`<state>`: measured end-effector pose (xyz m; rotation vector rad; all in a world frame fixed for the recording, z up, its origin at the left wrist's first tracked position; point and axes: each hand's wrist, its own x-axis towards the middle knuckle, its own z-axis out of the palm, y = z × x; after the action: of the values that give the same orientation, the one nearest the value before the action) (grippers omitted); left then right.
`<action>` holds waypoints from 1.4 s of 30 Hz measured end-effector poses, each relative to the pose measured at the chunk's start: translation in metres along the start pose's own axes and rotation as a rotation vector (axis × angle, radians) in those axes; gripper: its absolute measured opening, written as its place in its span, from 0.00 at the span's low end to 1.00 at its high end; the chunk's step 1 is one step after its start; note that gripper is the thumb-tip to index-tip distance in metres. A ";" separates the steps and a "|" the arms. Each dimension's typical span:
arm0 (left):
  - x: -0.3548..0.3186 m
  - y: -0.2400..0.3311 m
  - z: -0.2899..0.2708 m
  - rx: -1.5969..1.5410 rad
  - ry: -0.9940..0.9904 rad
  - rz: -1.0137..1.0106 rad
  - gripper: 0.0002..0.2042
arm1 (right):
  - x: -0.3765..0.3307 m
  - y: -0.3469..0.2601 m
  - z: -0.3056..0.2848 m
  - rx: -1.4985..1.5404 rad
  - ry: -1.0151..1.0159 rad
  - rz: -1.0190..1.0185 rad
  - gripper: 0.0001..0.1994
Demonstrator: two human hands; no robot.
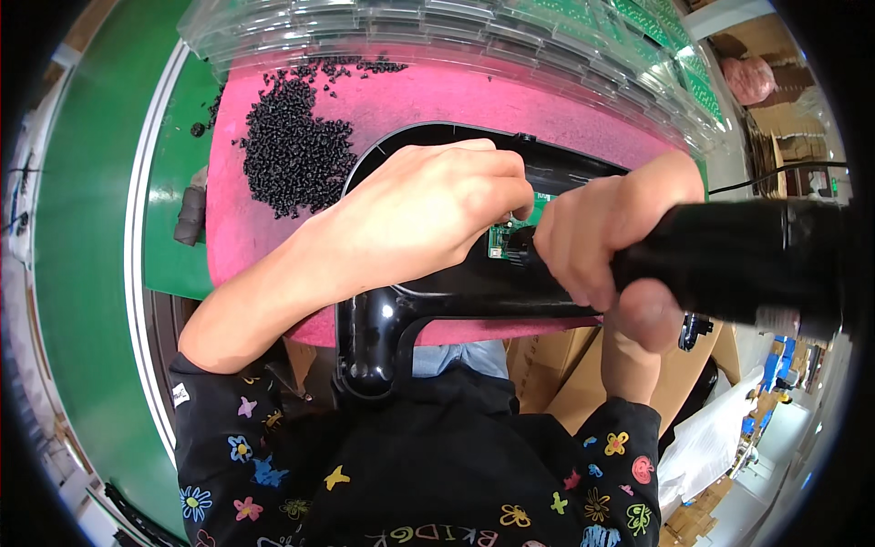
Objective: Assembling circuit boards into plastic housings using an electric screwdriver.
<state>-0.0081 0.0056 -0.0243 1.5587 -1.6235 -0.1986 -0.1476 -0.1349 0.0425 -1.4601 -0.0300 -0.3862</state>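
Note:
A glossy black plastic housing [369,337] lies open on a pink mat [232,242], with a rounded arm pointing toward me. Inside it sits a green circuit board [499,244], mostly covered by my hands. My right hand [597,232] is wrapped round a black electric screwdriver [738,260], held sideways with its tip end toward the board. Over the board, my left hand [447,196] has its fingers curled down close to that tip. Its fingertips are partly hidden, so whatever they pinch does not show.
A heap of small black screws [296,150] spreads left of the housing. Clear plastic trays [456,41] line the far edge, with green boards [702,91] at their right. A dark roll [190,216] lies on the green bench at left. Cardboard boxes [674,374] stand below right.

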 end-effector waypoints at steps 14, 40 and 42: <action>0.003 0.005 -0.001 0.042 -0.065 -0.014 0.05 | 0.006 0.015 -0.005 0.231 -0.159 -0.103 0.18; 0.010 0.008 -0.008 -0.223 -0.084 0.095 0.10 | -0.003 -0.015 -0.013 0.368 -0.024 -0.341 0.14; 0.009 0.008 -0.009 -0.213 -0.090 0.079 0.09 | -0.004 -0.015 -0.013 0.378 -0.034 -0.352 0.13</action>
<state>-0.0072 0.0030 -0.0095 1.3384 -1.6720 -0.3906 -0.1579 -0.1477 0.0540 -1.0844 -0.3729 -0.6062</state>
